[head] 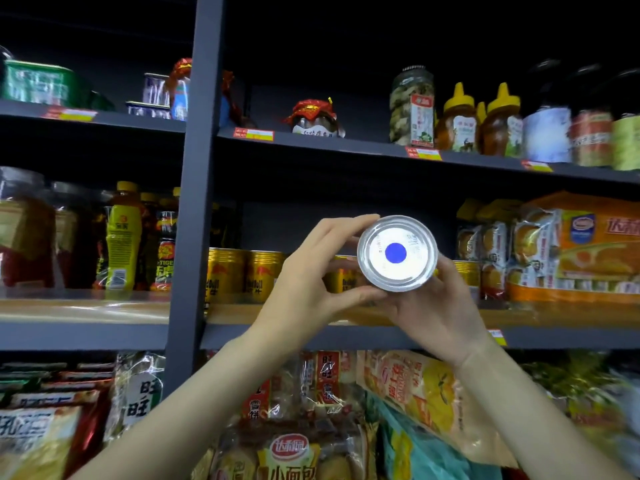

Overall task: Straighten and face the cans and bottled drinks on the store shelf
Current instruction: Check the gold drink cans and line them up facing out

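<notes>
Both hands, left hand (304, 282) and right hand (436, 306), grip the gold can (397, 253) by its sidewall, fingers curled round it, silver base toward the camera, in front of the shelved gold cans (242, 273); rigid, smooth, probably slippery; hold mid-sidewall, not the rims.

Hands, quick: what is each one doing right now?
Left hand: grips the can, held end-on to the camera.
Right hand: grips the same can from the other side.
</notes>
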`<state>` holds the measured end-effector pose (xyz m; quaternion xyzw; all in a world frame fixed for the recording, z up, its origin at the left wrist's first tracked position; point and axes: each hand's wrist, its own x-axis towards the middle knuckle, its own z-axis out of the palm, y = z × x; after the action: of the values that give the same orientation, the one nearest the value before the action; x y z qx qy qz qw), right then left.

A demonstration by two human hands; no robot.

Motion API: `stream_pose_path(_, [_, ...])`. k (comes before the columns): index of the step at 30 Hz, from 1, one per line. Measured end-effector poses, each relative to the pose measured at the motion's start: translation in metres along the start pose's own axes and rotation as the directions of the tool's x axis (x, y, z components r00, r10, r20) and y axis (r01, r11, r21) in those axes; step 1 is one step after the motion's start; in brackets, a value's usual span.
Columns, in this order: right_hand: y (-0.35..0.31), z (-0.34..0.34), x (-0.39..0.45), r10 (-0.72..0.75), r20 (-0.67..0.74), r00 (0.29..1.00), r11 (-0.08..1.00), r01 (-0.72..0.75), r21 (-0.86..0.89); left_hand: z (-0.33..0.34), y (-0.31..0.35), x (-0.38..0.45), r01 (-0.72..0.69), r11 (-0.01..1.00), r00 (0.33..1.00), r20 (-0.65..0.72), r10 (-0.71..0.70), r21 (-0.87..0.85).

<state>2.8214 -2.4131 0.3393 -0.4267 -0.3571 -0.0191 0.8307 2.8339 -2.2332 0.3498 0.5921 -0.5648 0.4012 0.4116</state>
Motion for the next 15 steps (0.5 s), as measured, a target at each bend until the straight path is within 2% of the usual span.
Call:
stream_pose_path(2, [0.002, 0.004, 0.002, -0.01, 0.003, 1.0, 1.0, 0.01, 0.005, -0.002, 0.0, 0.001, -0.004, 1.0, 1.0, 0.016, 0.004, 0.014])
stream_pose_path(4, [0.001, 0.003, 0.007, -0.081, -0.051, 0.995, 0.997, 0.081, -0.017, -0.003, -0.003, 0.001, 0.041, 0.999, 0.999, 0.035, -0.042, 0.02])
stream_pose_path(6, [-0.002, 0.0, 0.011, -0.185, -0.095, 0.978, 0.982, 0.18, -0.058, -0.005, -0.006, -0.001, 0.155, 0.987, 0.985, 0.075, -0.152, -0.039])
stream_pose_path(8, [-0.007, -0.002, 0.013, -0.251, -0.102, 0.963, 0.965, 0.241, -0.102, -0.005, -0.008, -0.002, 0.301, 0.939, 0.949, 0.149, -0.278, -0.167])
stream_pose_path(11, [-0.007, -0.005, 0.011, -0.255, -0.123, 0.959, 0.962, 0.239, -0.136, -0.002, -0.011, -0.003, 0.448, 0.846, 0.892, 0.211, -0.4, -0.29])
stream_pose_path(15, [0.001, -0.007, 0.008, -0.205, -0.18, 0.962, 0.973, 0.181, -0.14, 0.012, -0.013, -0.004, 0.415, 0.88, 0.909, 0.069, -0.411, -0.23])
